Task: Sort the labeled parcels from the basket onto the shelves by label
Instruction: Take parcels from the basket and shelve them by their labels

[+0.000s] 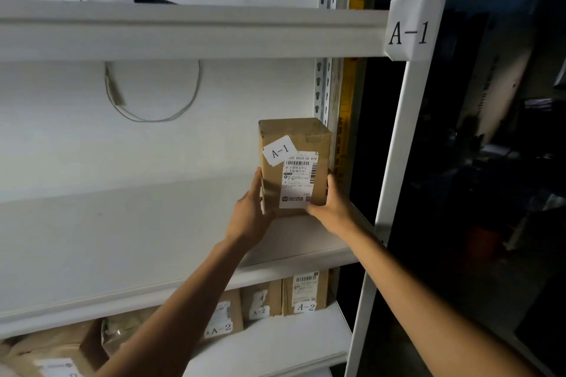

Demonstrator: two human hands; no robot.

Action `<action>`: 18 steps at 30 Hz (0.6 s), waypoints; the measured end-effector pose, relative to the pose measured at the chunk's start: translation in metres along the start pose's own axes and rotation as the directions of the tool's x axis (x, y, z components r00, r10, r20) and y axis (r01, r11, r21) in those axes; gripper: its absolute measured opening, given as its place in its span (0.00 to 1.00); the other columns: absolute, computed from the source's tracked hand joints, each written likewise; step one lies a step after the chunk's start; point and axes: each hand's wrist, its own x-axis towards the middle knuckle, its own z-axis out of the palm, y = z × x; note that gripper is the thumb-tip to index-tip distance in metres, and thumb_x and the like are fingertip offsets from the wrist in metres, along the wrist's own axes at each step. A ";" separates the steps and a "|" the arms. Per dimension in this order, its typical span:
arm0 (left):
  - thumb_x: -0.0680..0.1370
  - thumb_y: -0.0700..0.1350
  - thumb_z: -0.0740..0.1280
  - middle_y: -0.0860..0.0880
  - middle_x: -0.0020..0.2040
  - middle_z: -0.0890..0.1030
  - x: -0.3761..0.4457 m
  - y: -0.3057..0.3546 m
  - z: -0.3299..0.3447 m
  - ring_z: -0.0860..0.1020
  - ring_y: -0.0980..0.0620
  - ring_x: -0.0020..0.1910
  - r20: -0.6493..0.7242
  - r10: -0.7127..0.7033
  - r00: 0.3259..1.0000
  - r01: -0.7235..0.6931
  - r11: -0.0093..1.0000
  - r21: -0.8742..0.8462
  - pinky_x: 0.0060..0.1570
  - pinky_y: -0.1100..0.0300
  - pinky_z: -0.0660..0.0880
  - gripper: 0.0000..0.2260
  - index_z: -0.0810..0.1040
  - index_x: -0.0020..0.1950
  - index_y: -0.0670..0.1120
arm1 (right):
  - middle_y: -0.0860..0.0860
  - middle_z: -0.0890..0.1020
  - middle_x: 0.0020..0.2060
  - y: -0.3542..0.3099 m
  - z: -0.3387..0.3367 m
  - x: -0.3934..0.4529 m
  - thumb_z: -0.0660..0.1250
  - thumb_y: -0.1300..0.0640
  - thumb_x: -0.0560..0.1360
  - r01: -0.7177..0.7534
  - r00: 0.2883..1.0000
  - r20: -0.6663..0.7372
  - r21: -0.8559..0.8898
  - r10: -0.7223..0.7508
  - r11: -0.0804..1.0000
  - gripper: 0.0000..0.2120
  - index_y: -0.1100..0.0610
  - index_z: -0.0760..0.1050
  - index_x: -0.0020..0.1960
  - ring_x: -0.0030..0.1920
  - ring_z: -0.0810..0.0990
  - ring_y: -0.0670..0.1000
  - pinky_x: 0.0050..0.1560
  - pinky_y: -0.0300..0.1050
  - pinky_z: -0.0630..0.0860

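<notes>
I see the brown cardboard parcel labelled A-1 (294, 165) standing upright on the white metal shelf (137, 242), near its right edge and toward the back. My left hand (252, 211) presses its left side, my right hand (329, 208) its right side and front lower corner. The white paper A-1 tag (409, 30) sits on the upright post, above and right. On the shelf below (284, 346), three brown cardboard boxes labelled A-2 (304, 294) stand side by side near its right edge.

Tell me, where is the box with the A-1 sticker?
In the head view, the A-1 box stands upright at the right end of the white shelf, held between the left hand and right hand.
</notes>
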 end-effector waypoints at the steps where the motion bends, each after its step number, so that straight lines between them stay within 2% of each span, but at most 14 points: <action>1: 0.74 0.47 0.68 0.45 0.67 0.78 -0.003 0.000 0.000 0.79 0.38 0.60 0.015 0.005 1.000 -0.005 1.000 0.003 0.53 0.42 0.80 0.36 0.54 0.78 0.58 | 0.45 0.77 0.61 0.001 0.001 -0.001 0.77 0.53 0.70 -0.025 1.000 0.006 -0.018 0.025 1.000 0.38 0.48 0.60 0.74 0.61 0.77 0.50 0.52 0.36 0.72; 5: 0.79 0.48 0.65 0.42 0.64 0.80 -0.014 -0.003 0.001 0.80 0.36 0.57 0.027 0.024 0.999 -0.026 0.997 0.077 0.50 0.44 0.79 0.25 0.60 0.74 0.55 | 0.50 0.74 0.69 0.001 0.003 -0.011 0.75 0.50 0.70 -0.081 0.997 -0.006 -0.100 0.081 0.992 0.45 0.50 0.53 0.79 0.66 0.75 0.54 0.55 0.42 0.70; 7: 0.79 0.47 0.65 0.39 0.63 0.80 -0.017 -0.006 -0.001 0.79 0.36 0.58 0.045 0.016 0.999 -0.022 0.992 0.120 0.51 0.44 0.78 0.26 0.61 0.75 0.52 | 0.50 0.71 0.72 -0.001 0.001 -0.021 0.75 0.51 0.71 -0.089 0.996 -0.005 -0.119 0.089 0.989 0.48 0.47 0.47 0.81 0.68 0.73 0.53 0.57 0.41 0.68; 10: 0.78 0.47 0.66 0.38 0.63 0.80 -0.019 -0.006 -0.005 0.79 0.36 0.59 0.074 0.013 0.997 -0.025 0.987 0.157 0.53 0.46 0.78 0.28 0.61 0.77 0.49 | 0.48 0.70 0.73 -0.009 -0.002 -0.041 0.74 0.53 0.72 -0.087 0.996 -0.013 -0.100 0.086 0.991 0.48 0.43 0.46 0.80 0.65 0.71 0.44 0.57 0.36 0.68; 15: 0.79 0.48 0.68 0.42 0.69 0.76 -0.036 -0.006 -0.011 0.78 0.38 0.61 0.164 0.054 0.985 -0.077 0.988 0.135 0.58 0.48 0.76 0.32 0.56 0.79 0.50 | 0.51 0.64 0.77 -0.032 -0.005 -0.077 0.73 0.53 0.75 -0.119 0.993 -0.017 -0.134 0.118 0.984 0.47 0.48 0.45 0.82 0.75 0.66 0.51 0.71 0.48 0.67; 18: 0.79 0.48 0.68 0.43 0.70 0.75 -0.046 -0.003 -0.020 0.79 0.40 0.61 0.224 0.138 0.965 -0.167 0.979 0.114 0.59 0.49 0.75 0.33 0.55 0.79 0.50 | 0.50 0.65 0.77 -0.050 -0.004 -0.107 0.71 0.54 0.76 -0.124 0.992 -0.044 -0.149 0.119 0.981 0.44 0.47 0.46 0.81 0.75 0.65 0.50 0.68 0.43 0.64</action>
